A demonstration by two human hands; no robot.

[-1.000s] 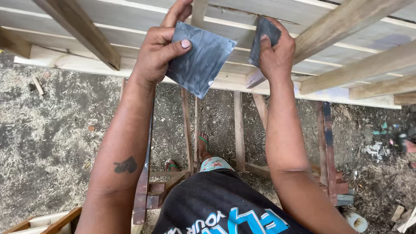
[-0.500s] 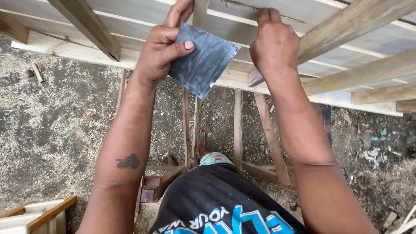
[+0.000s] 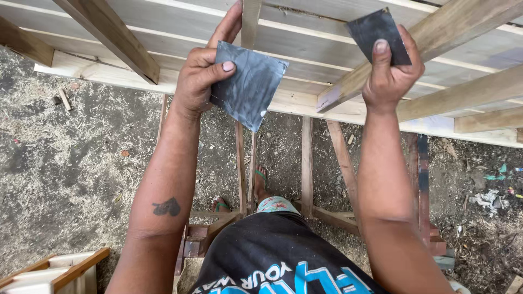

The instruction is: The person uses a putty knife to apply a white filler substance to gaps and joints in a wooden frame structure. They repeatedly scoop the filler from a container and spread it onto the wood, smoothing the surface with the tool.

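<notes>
My left hand (image 3: 204, 81) pinches a large grey square sandpaper sheet (image 3: 248, 84) — the right hand (image 3: 389, 76) grips a smaller dark sandpaper piece (image 3: 378, 30) — both above the pale slatted wooden frame (image 3: 305, 49).

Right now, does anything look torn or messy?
The left hand holds a worn grey sheet with a ragged edge; the right hand pinches a smaller piece. Wood scraps and litter lie scattered on the dirt ground.
</notes>
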